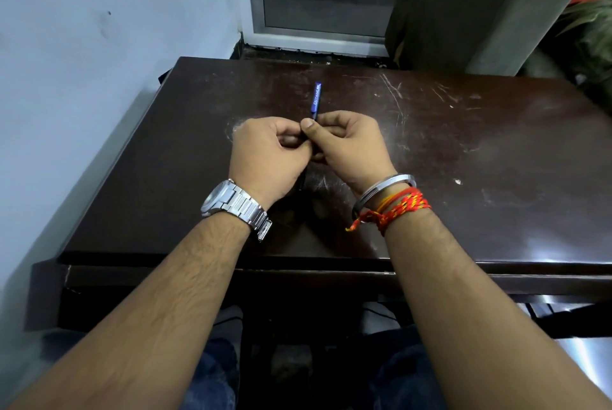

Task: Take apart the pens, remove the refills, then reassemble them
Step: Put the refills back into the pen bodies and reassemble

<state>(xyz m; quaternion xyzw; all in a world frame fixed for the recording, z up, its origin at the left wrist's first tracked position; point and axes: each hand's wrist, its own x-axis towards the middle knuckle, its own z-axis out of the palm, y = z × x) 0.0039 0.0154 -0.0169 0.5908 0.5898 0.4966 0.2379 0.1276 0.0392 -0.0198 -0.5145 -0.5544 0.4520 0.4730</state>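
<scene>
While the left hand [268, 151] and right hand [344, 141] are gripping the blue pen [316, 99] above the desk [463, 178], their fingers are closing on its lower end; it is probably light, stiff and smooth.

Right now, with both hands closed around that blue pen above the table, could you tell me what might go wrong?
Small parts could slip: the left hand and right hand hide the lower end of the blue pen, so anything loosened there may drop unseen. On the dark table, a dark part would probably be hard to spot, and it could roll off the near edge.

both hands [308, 144] gripping blue pen [316, 97] — dark table [463, 161]
</scene>
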